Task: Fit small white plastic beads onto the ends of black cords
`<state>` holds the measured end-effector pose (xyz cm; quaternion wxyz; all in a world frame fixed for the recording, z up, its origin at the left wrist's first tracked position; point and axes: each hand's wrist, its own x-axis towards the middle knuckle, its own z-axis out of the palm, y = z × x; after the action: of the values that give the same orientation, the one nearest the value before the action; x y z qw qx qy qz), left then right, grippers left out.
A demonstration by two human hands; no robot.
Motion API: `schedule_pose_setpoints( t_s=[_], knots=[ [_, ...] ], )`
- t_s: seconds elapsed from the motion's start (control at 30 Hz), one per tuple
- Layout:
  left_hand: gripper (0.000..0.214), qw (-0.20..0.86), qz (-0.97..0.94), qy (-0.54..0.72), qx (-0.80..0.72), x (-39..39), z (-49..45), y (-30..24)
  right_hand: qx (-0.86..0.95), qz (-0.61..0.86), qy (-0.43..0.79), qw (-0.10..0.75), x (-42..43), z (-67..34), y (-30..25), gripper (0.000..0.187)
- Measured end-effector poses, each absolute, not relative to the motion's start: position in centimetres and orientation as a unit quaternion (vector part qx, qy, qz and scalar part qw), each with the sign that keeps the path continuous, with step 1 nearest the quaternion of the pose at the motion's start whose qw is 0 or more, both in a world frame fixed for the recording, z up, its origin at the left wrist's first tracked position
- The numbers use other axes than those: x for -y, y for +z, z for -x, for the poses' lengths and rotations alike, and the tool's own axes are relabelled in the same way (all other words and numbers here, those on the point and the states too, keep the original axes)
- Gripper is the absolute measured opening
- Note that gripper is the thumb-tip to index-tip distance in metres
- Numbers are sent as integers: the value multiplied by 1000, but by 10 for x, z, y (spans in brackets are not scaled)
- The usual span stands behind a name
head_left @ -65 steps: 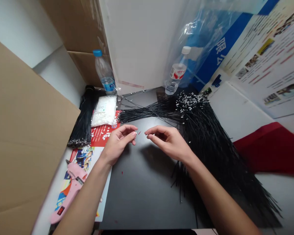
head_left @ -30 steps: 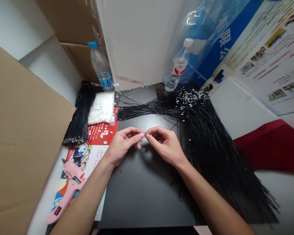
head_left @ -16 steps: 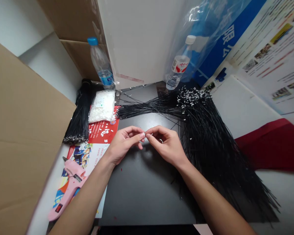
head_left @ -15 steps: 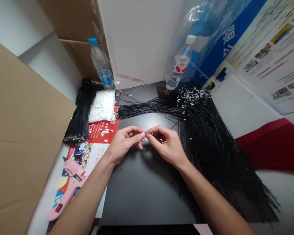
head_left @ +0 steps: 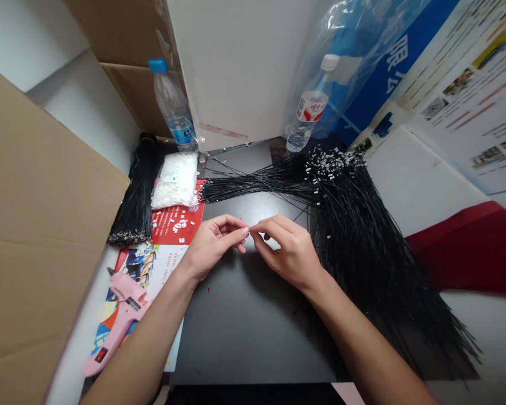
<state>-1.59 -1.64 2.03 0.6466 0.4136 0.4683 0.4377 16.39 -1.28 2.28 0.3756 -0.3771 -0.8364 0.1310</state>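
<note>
The left hand (head_left: 215, 247) is pinched shut, its thumb and forefinger closed on a small white tab (head_left: 245, 230) that points toward the right hand (head_left: 290, 253). The right hand is curled, with its fingertips just beside the tab; any fine wire there is too thin to make out. The tab is held up between the hands, above the black worktop (head_left: 253, 343), where both can reach it. Its long axis is too small to tell.

Just beyond the hands, a sheaf of black wires (head_left: 257, 188) runs sideways, its strands meeting a mass of white-tagged ends (head_left: 331, 166) beyond the right hand. From there, a long black fan of wires (head_left: 383, 281) spreads down beside the right forearm, which keeps it to one side of the hands. Beyond the left hand, a second black bundle (head_left: 139, 197) lies with its tips toward the person. Beside it are a clear bag of white tabs (head_left: 175, 180) and a red card (head_left: 177, 225) scattered with more tabs, all within easy reach. A pink glue gun (head_left: 120, 320) lies below the left hand, near the forearm, and two water bottles (head_left: 172, 104) stand farther off.
</note>
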Motion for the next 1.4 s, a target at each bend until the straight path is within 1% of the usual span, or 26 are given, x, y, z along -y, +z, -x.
schedule_pose_setpoints(
  t_s=[0.17, 0.37, 0.53, 0.73, 0.9, 1.07, 1.17, 1.3, 1.4],
  knots=[
    [24, 670, -371, 446, -463, 17, 15, 22, 851, 372, 86, 361, 13, -164, 25, 18],
    [24, 715, -308, 457, -429, 17, 14, 22, 855, 360, 43, 370, 14, -165, 24, 16],
    [23, 712, -314, 459, -429, 18, 14, 23, 862, 352, 30, 363, 13, -165, 23, 17],
    [24, 718, -324, 455, -414, 18, 15, 23, 852, 350, 26, 388, 14, -165, 22, 15],
    [21, 721, -344, 454, -394, 18, 16, 22, 860, 334, -3, 385, 15, -166, 24, 14],
    [23, 730, -328, 450, -396, 19, 14, 23, 874, 320, -24, 366, 14, -169, 27, 14],
    [24, 731, -326, 446, -401, 19, 14, 23, 884, 303, -58, 351, 13, -171, 29, 15],
    [24, 723, -330, 445, -413, 18, 14, 21, 900, 287, -105, 312, 11, -171, 30, 20],
    [24, 715, -328, 450, -424, 17, 12, 18, 906, 293, -111, 284, 11, -169, 29, 23]
  ],
)
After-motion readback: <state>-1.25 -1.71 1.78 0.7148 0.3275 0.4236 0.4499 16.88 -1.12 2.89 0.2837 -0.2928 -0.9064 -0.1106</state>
